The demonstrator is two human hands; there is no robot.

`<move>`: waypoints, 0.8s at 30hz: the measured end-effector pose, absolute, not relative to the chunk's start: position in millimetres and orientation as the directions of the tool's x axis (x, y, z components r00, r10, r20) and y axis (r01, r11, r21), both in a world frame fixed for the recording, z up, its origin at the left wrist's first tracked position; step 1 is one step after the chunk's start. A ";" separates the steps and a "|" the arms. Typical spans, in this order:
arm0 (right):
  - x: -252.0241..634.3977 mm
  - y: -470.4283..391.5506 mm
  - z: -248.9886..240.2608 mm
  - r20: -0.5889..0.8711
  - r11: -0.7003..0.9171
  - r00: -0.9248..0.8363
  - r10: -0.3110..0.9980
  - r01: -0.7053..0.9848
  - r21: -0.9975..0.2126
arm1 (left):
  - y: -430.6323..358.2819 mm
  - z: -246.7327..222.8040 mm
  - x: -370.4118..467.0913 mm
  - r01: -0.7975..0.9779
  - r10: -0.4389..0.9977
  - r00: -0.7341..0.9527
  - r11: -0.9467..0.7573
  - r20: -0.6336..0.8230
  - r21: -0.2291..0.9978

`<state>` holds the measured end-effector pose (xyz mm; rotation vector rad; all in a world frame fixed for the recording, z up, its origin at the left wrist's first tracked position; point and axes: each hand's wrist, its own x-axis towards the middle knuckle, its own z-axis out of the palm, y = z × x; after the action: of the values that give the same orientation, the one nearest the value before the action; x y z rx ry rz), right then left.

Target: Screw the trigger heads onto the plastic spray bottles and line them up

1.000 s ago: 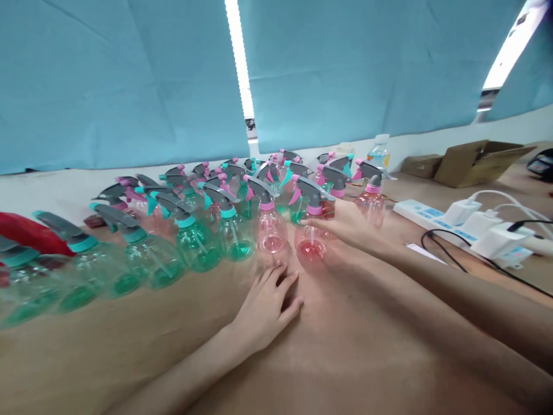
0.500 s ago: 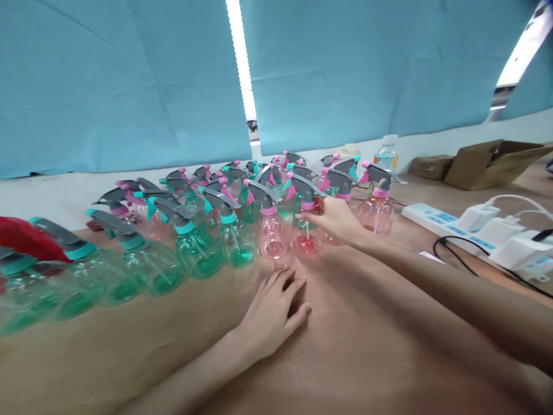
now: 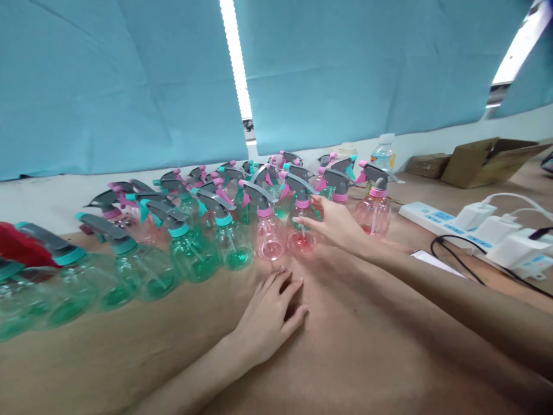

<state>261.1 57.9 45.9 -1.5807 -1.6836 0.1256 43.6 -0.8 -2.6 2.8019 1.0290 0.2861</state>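
Note:
A pink spray bottle (image 3: 302, 239) with a grey and pink trigger head stands upright in the front row, red-tinted liquid low inside. My right hand (image 3: 339, 225) is around its upper body from the right, thumb across the front; the other fingertips are partly hidden behind it. Left of it stands another pink spray bottle (image 3: 271, 239), untouched. My left hand (image 3: 270, 314) lies flat on the brown table (image 3: 358, 357) in front of these bottles, fingers apart and holding nothing. A green spray bottle (image 3: 234, 245) with a turquoise collar stands further left.
Several more green and pink spray bottles crowd behind and to the left. Another pink spray bottle (image 3: 372, 213) stands right of my hand. A white power strip (image 3: 436, 219) with chargers and cables lies at right, near an open cardboard box (image 3: 479, 164). Something red (image 3: 26, 245) is at far left.
The view has shifted slightly, moving the bottles a little leftward in the picture. My right hand stays at the same pink spray bottle, its fingers slightly more spread. My left hand rests as before.

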 end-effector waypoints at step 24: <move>318.1 48.3 52.5 0.396 -0.049 0.278 0.875 0.866 -0.498 | -8.2 3.8 66.9 0.520 0.586 0.775 -0.804 0.237 0.288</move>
<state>318.1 48.3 52.5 -1.8869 -1.5655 0.0184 66.9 -8.2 3.8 2.7618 0.8713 0.4700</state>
